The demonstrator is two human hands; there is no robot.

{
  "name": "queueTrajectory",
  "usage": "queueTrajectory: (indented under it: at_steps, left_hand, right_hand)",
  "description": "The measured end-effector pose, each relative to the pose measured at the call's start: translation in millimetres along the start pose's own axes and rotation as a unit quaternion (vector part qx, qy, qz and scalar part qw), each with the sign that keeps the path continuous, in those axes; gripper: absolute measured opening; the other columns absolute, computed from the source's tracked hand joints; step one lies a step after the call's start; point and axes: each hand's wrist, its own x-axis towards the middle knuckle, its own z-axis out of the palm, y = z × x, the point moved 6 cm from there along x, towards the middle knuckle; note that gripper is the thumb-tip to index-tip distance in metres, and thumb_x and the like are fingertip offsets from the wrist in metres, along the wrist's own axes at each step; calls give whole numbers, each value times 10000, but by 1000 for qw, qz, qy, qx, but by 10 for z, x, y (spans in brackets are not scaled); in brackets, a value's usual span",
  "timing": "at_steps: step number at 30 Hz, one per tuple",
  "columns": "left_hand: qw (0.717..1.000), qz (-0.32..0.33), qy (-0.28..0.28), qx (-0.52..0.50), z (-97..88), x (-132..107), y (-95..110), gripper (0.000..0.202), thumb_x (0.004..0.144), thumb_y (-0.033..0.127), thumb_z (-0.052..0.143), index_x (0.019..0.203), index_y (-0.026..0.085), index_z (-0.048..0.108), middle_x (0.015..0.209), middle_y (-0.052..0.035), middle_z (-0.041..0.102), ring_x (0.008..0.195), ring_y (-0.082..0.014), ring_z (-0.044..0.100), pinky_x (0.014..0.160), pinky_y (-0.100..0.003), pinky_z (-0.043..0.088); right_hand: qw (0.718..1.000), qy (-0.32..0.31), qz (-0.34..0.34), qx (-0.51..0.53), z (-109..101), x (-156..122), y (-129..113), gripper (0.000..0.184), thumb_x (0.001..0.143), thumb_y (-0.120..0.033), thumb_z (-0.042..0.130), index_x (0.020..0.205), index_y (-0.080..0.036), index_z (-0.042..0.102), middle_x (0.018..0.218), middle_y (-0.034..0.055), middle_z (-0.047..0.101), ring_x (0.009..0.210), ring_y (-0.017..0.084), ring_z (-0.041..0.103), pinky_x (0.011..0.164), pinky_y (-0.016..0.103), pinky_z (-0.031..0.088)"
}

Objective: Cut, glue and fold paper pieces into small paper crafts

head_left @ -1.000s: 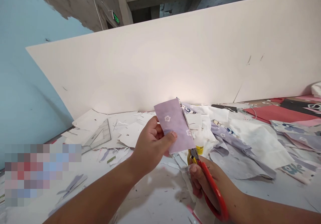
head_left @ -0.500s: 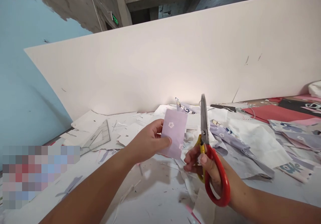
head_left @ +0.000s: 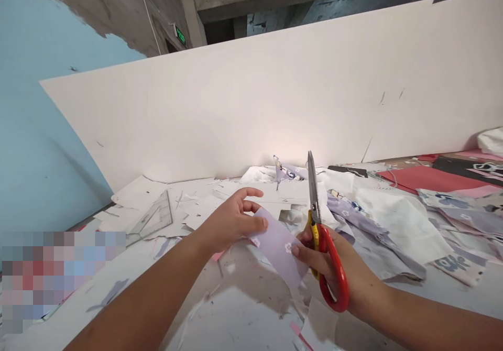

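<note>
My left hand [head_left: 230, 221] pinches one end of a lilac strip of flower-printed fabric or paper [head_left: 278, 247]. The strip slants down to the right, and its far end lies against my right hand [head_left: 328, 272]. That hand grips a pair of scissors [head_left: 317, 236] with red and yellow handles. Their steel blades point upward, closed or nearly so, and touch nothing. The lower handle shows below my fingers.
A white table [head_left: 239, 309] is littered with paper scraps. A clear plastic set square [head_left: 151, 219] lies at left, and fabric pieces [head_left: 389, 220] and a red sheet [head_left: 428, 179] lie at right. A large white board [head_left: 251, 99] stands behind.
The strip has swung from upright to a low slant, now reaching my right hand. The scissors stay raised clear of it, having come off its edge since the earliest frame.
</note>
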Motion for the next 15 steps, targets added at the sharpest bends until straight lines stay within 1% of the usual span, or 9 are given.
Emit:
queueTrajectory:
  at_steps: [2,3,5,7,9,10,11,13,15]
  left_hand:
    - [995,-7,10,-99,24,32,-59,535,658,302,701,1112,220,430,864,-24,565,672,-121,577,612,-268,465]
    - [989,-9,-7,-144,65,39,-79,534,667,348,696,1111,212,432,869,-32,569,690,-127,582,631,-278,468]
    - [976,-5,-72,-205,181,32,-89,565,645,380,713,1115,203,453,932,-66,589,781,-160,599,696,-303,467]
    - [968,12,-145,-203,298,4,-77,574,584,315,767,1083,196,509,984,-84,607,868,-189,597,750,-307,451]
    - [971,22,-191,-145,388,-24,-97,507,561,245,779,1019,178,572,940,-82,634,872,-198,596,751,-299,444]
    - [974,18,-196,-111,415,-28,-126,462,574,237,768,997,171,593,907,-78,643,855,-197,598,740,-300,446]
    - [979,8,-185,-83,423,-23,-165,414,600,249,747,981,166,608,873,-72,647,827,-190,600,721,-299,452]
    - [989,-16,-140,-39,406,-1,-247,333,641,275,705,947,174,625,843,-52,646,762,-163,600,659,-271,460]
    - [992,-25,-127,-13,414,13,-293,261,678,297,657,902,164,638,816,-46,640,715,-142,592,603,-239,454]
  right_hand:
    - [1000,6,-7,-7,-15,-5,-4,300,651,-316,698,672,-205,420,579,-80,471,525,85,398,497,206,326]
    - [1000,13,-14,-16,-29,-9,-12,296,659,-321,689,671,-207,416,578,-78,467,525,87,394,496,209,324]
    - [998,36,-32,-42,-66,-18,-42,291,674,-344,669,668,-211,410,573,-73,467,519,93,386,491,218,319]
    - [995,59,-56,-63,-101,-29,-80,290,676,-367,661,677,-216,414,568,-69,467,507,97,379,483,226,316]
    - [993,70,-70,-67,-118,-38,-97,292,673,-374,663,694,-219,416,568,-69,460,495,97,371,472,228,313]
    - [993,71,-73,-65,-120,-41,-96,290,677,-372,661,701,-220,415,567,-71,452,492,97,368,468,227,313]
    - [993,69,-77,-65,-118,-43,-93,287,684,-367,659,701,-220,412,564,-73,443,489,95,365,467,226,314]
    - [993,59,-81,-65,-108,-47,-74,287,698,-362,654,693,-220,404,558,-77,429,490,95,367,472,224,322]
    - [993,51,-86,-56,-104,-47,-42,297,702,-375,657,686,-222,404,556,-77,427,501,101,388,483,227,338]
